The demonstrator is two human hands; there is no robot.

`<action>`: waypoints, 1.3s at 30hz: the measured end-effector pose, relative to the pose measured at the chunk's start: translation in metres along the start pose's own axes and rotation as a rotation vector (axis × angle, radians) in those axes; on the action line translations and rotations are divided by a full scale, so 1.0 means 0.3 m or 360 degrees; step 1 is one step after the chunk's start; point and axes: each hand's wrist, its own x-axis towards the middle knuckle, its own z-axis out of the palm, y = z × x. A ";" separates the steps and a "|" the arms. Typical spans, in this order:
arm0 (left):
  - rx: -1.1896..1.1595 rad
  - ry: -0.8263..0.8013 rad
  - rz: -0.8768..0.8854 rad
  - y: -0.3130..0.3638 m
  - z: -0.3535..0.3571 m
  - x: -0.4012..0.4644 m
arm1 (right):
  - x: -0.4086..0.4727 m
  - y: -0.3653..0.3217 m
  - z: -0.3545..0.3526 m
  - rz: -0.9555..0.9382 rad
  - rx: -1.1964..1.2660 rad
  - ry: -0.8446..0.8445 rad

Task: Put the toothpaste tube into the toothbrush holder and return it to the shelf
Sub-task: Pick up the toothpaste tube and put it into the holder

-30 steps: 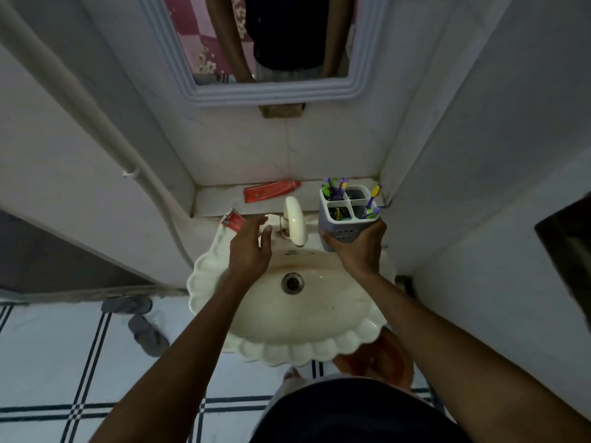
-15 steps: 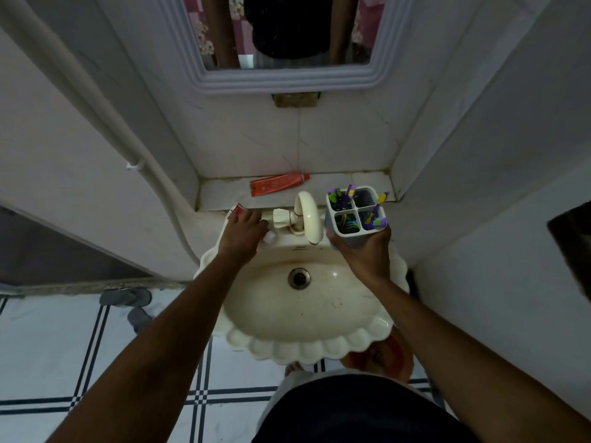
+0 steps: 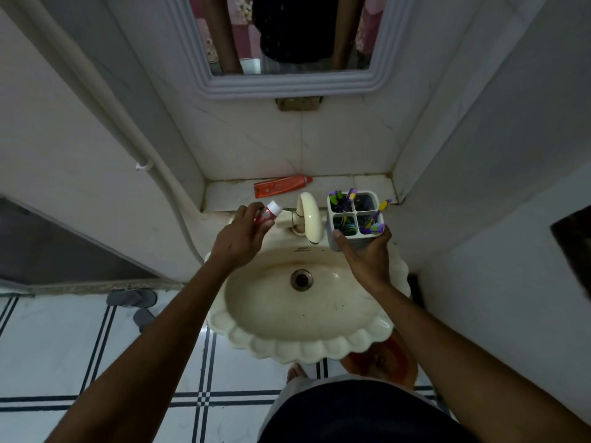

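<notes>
My left hand point(image 3: 243, 236) grips a small red toothpaste tube point(image 3: 268, 215) with a white cap, lifted just above the sink's back left rim. My right hand point(image 3: 367, 254) holds a white four-compartment toothbrush holder point(image 3: 353, 219) from below, over the sink's back right, right of the tap. Several purple and yellow toothbrushes stand in its compartments. A second, longer red toothpaste tube point(image 3: 281, 186) lies flat on the tiled shelf point(image 3: 367, 183) behind the tap.
A cream scalloped sink point(image 3: 300, 343) sits below with a cream tap point(image 3: 309, 215) between my hands. A framed mirror point(image 3: 287, 81) hangs above the shelf. Walls close in on both sides. Sandals point(image 3: 132, 298) lie on the tiled floor at left.
My left hand closed on the small red tube at the sink's back left rim and lifted it, so the white cap now shows. The holder stayed in my right hand.
</notes>
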 end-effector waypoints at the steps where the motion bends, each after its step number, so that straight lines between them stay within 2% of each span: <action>1: -0.0099 0.0047 -0.0034 0.025 -0.025 -0.002 | -0.001 -0.004 -0.004 -0.0006 0.0006 -0.0004; 5: -0.0674 0.0087 -0.0176 0.168 -0.138 0.020 | -0.005 -0.012 -0.017 -0.0019 -0.0001 -0.0015; 8: -0.0732 -0.0013 -0.0029 0.278 -0.204 0.066 | -0.006 -0.012 -0.032 -0.0021 0.0000 -0.0018; 13: -0.0297 -0.0225 0.0270 0.468 -0.273 0.164 | 0.002 -0.026 -0.063 -0.0004 0.0002 -0.0059; 17: 0.0245 -0.0181 0.0444 0.585 -0.250 0.236 | 0.008 -0.034 -0.079 0.0026 0.0022 -0.0101; 22: 0.0473 -0.0186 0.0562 0.673 -0.170 0.299 | 0.011 -0.039 -0.079 0.0019 0.0034 -0.0091; 32: 0.0287 -0.0189 0.0602 0.725 -0.064 0.372 | 0.036 -0.026 -0.093 -0.0009 -0.0038 -0.0099; 39: -0.0280 0.0005 0.0302 0.595 -0.071 0.366 | 0.044 -0.008 -0.093 0.0001 -0.0105 -0.0025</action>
